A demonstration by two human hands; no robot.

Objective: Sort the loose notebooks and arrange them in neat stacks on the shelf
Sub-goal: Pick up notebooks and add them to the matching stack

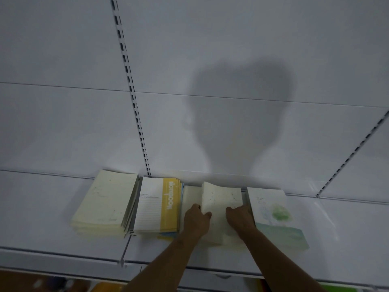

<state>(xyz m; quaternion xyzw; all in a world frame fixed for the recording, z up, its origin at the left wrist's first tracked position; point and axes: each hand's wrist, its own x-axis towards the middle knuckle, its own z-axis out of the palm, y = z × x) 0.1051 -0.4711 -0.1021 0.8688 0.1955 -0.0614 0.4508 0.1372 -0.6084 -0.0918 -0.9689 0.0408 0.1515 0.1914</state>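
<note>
Both hands, left (196, 221) and right (240, 218), grip a cream notebook (221, 205) over the third stack, mid-shelf (63, 245) near the back edge; squaring its corners before release would keep the stack neat.

shelf (63, 207) – four notebook stacks (105, 201) abreast | both hands on the third
</note>
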